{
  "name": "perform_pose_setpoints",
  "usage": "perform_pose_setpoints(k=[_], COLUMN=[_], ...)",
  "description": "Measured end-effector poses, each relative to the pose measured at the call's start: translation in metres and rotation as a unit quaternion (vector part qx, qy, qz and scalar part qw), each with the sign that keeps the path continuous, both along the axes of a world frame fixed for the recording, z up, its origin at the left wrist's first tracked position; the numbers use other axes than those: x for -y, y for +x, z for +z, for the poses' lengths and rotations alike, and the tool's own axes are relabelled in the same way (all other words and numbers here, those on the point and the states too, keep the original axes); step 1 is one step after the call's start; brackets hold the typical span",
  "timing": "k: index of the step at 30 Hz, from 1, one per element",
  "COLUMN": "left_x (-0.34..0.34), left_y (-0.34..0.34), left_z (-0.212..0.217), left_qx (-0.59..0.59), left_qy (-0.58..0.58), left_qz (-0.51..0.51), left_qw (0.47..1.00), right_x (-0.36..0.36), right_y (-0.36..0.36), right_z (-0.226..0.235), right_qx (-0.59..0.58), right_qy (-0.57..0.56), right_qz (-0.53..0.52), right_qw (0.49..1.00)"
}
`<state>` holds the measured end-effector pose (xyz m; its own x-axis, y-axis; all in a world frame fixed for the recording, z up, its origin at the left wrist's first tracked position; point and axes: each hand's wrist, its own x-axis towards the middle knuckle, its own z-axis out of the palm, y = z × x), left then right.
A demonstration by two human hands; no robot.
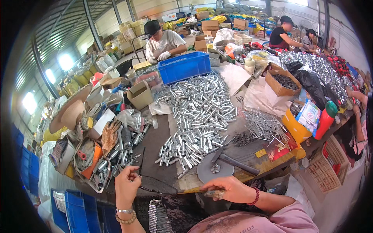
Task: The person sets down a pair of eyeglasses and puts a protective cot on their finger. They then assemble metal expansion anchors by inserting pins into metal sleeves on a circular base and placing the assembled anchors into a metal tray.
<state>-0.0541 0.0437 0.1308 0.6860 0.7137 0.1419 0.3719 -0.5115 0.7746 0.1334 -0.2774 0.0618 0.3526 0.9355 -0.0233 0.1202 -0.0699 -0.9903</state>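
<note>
By the table [155, 163], left hand [127, 184] pinches dark glasses [150, 190] extending rightward, right hand [230, 188] a brownish piece [214, 194].

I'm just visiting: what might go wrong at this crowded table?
The loose metal tubes lie heaped, so a bump might send some rolling. The dark tool lies across the round plate near the front edge of the table, close to the right hand, and might get knocked off. The red bottle, near the table's edge on the right, might tip over.
</note>
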Motion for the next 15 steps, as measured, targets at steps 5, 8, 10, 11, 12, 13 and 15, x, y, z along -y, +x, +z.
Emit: perform_pose_setpoints(k=[5, 8, 10, 11, 12, 13, 15], left_x=[0.044, 0.059, 0.065, 0.068, 0.071, 0.074, 0.078], left_y=[0.009, 0.008, 0.007, 0.007, 0.009, 0.010, 0.010], left_z=[0.022, 0.027, 0.028, 0.028, 0.030, 0.032, 0.033], left_qx=[0.000, -0.006, -0.005, -0.007, 0.004, 0.016, 0.005], left_qy=[0.031, 0.026, 0.018, 0.018, 0.023, 0.027, 0.048], left_qz=[-0.038, -0.060, -0.081, -0.076, -0.082, -0.089, -0.088], left_qw=[0.999, 0.998, 0.997, 0.997, 0.996, 0.996, 0.995], right_x=[-0.024, -0.033, -0.034, -0.035, -0.035, -0.033, -0.034], right_y=[-0.011, -0.014, -0.018, -0.020, -0.020, -0.020, -0.018], right_z=[0.007, 0.010, 0.008, 0.005, 0.002, -0.001, -0.001], right_qx=[-0.160, -0.164, -0.168, -0.171, -0.172, -0.184, -0.195], right_qy=[0.008, -0.013, -0.020, -0.026, -0.026, -0.038, -0.049], right_qz=[0.028, 0.083, 0.087, 0.090, 0.096, 0.094, 0.097], right_qw=[0.987, 0.983, 0.982, 0.981, 0.980, 0.978, 0.975])
